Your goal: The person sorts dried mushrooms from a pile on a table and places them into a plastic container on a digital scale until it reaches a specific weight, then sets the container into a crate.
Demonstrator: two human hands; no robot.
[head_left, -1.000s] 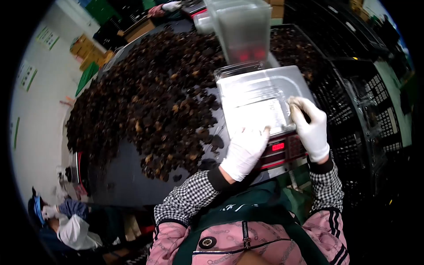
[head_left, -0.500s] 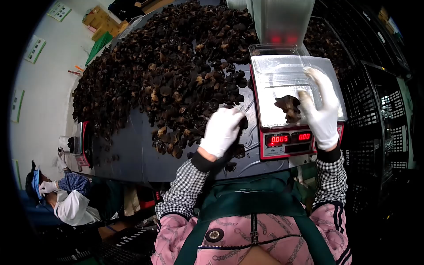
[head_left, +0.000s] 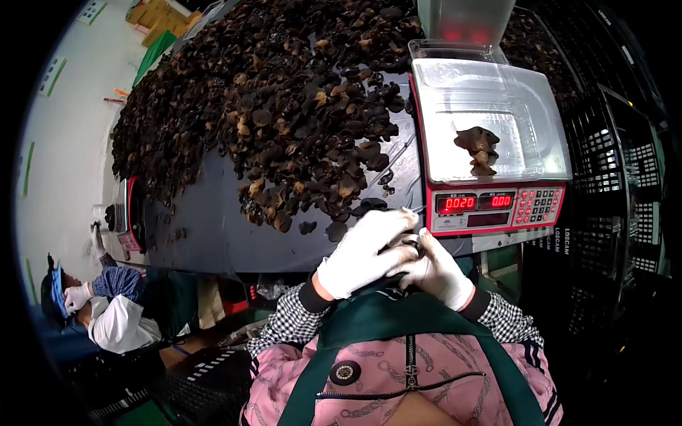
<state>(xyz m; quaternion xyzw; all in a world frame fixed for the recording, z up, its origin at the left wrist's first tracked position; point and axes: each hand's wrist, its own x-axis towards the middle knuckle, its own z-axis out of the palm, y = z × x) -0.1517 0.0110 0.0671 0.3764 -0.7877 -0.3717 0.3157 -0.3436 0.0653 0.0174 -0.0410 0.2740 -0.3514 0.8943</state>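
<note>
My left hand (head_left: 369,252) and my right hand (head_left: 439,273), both in white gloves, meet in front of me at the table's near edge. Their fingers are curled together around a small dark piece that looks like a wood ear mushroom (head_left: 402,241), mostly hidden by the gloves. To the right, a red and silver digital scale (head_left: 497,206) bears a clear plastic tray (head_left: 526,163). One brown wood ear (head_left: 479,148) lies in that tray. The scale's display reads 0.020 and 0.00. A large heap of dark wood ears (head_left: 284,106) spreads over the table to the left.
A stack of clear plastic trays (head_left: 462,21) stands behind the scale. Black crates (head_left: 604,163) line the right side. At the far left, a co-worker (head_left: 117,305) sits by another red scale (head_left: 130,213). Loose wood ears (head_left: 337,231) lie near the table's front edge.
My right hand has left the tray, and the wood ear stays there. Both hands have come together near my body. The display has gone from 0.005 to 0.020.
</note>
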